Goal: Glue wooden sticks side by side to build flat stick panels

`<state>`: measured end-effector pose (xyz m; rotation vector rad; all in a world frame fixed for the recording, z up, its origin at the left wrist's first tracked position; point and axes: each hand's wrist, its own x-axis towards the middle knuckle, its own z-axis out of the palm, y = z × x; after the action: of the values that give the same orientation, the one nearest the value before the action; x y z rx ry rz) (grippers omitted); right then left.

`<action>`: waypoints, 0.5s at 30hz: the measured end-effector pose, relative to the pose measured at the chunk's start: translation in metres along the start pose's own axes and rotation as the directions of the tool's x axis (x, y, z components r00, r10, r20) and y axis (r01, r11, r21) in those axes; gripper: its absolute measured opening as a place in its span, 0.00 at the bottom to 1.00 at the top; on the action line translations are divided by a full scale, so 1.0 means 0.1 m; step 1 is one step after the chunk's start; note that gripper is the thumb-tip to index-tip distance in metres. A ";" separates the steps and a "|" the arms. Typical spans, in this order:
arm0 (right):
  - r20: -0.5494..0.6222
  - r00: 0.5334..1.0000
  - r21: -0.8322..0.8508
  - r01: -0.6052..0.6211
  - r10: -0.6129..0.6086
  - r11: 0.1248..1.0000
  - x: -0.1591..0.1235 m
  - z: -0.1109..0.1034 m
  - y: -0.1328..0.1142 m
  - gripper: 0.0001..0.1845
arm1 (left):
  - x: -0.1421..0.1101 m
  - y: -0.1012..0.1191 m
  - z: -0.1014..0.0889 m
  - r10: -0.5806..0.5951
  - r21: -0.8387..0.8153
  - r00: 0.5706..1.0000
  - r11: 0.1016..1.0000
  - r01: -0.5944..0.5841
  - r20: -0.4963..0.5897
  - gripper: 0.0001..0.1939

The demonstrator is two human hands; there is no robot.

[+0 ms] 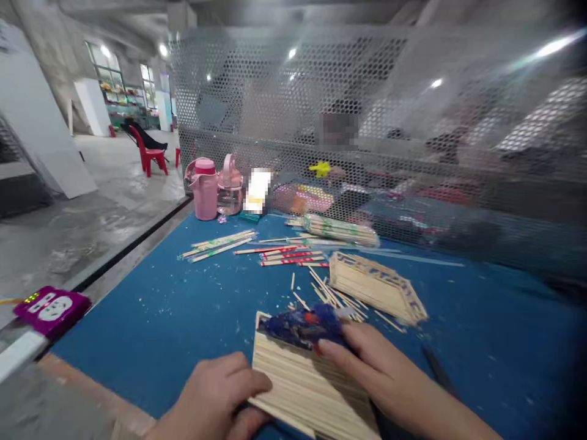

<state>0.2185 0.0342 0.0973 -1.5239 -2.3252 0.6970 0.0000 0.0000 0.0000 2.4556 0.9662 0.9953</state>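
Note:
My right hand (371, 360) is wrapped round a dark blue glue gun (298, 327) with a red spot on its body. The gun's tip lies at the upper left corner of a flat panel of wooden sticks (307, 385) laid side by side. With my left hand (224, 391) I grip the panel's lower left edge, the fingers on top and the thumb low at the side. Beyond the gun, loose sticks (330, 290) and short cut pieces lie scattered. A tray-like piece made of sticks (376, 287), with a raised patterned rim, stands at the right.
Wrapped chopsticks (220, 244) and a bagged bundle (339, 231) lie farther back on the blue table (174, 311). A pink jug (205, 192), a clear bottle (230, 189) and a lit phone (257, 190) stand before a perforated metal screen (275, 91). A purple power strip (52, 311) sits left.

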 end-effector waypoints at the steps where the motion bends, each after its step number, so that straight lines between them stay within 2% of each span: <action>1: 0.004 1.000 0.009 0.001 -0.001 1.000 -0.01 0.00 0.01 0.19 | 0.00 -0.01 0.00 0.006 0.000 1.000 1.000 -0.006 -0.004 0.06; 5: 0.007 1.000 0.019 -0.011 0.010 1.000 -0.02 0.00 0.05 0.19 | 0.01 -0.03 0.00 0.010 -0.011 1.000 1.000 -0.010 -0.001 0.07; 10: 0.023 1.000 0.034 -0.012 0.011 0.999 0.00 0.01 0.07 0.21 | 0.00 0.02 -0.05 -0.045 -0.026 0.998 0.999 0.046 0.049 0.07; 15: 0.001 1.000 -0.039 -0.005 0.005 0.999 0.00 0.02 0.08 0.21 | -0.01 0.05 -0.08 -0.079 -0.041 0.995 0.996 0.082 0.059 0.07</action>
<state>0.2238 0.0361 0.0920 -1.5472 -2.3498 0.6578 -0.0041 -0.0040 0.0078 2.3764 1.0056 0.9048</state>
